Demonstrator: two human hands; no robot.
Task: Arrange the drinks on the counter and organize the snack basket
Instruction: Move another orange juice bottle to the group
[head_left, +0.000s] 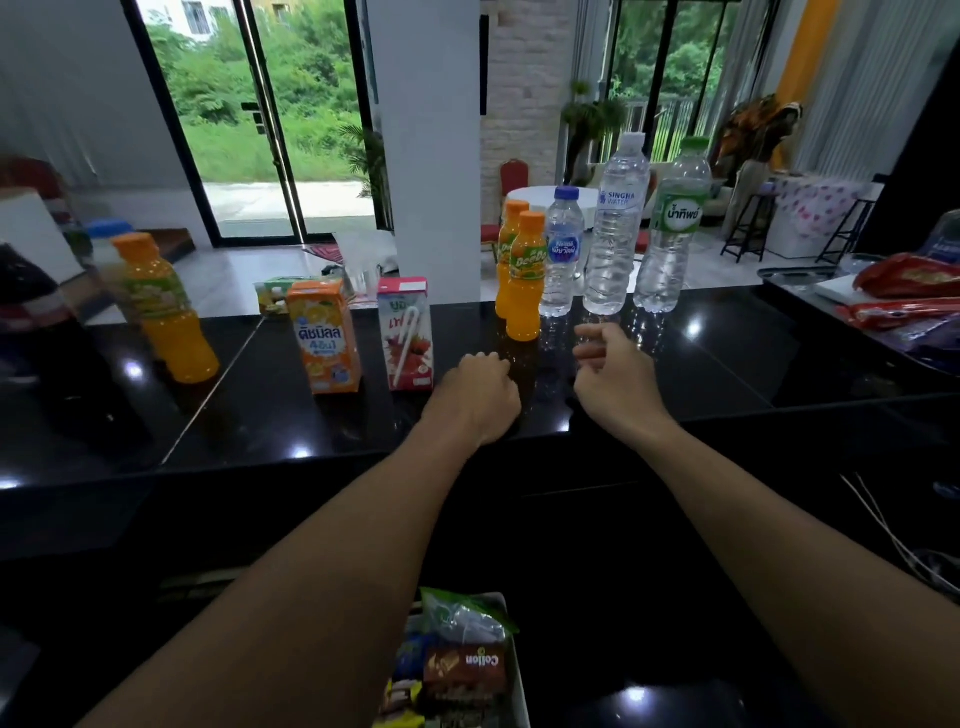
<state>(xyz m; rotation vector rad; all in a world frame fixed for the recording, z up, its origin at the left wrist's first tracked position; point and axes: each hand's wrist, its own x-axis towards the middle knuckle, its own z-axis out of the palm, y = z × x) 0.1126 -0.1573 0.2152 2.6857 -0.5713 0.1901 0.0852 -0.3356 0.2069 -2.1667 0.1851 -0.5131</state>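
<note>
Both hands held nothing: left hand (475, 395) curled into what looked like a fist, right hand (618, 374) loosely curled. Front juice bottle (525, 278) stood upright on the counter (727, 353) just beyond them; full, smooth, probably best gripped at its waist.

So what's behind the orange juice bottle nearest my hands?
A second orange bottle, only its cap and left side showing; the front bottle covers the rest.
</note>
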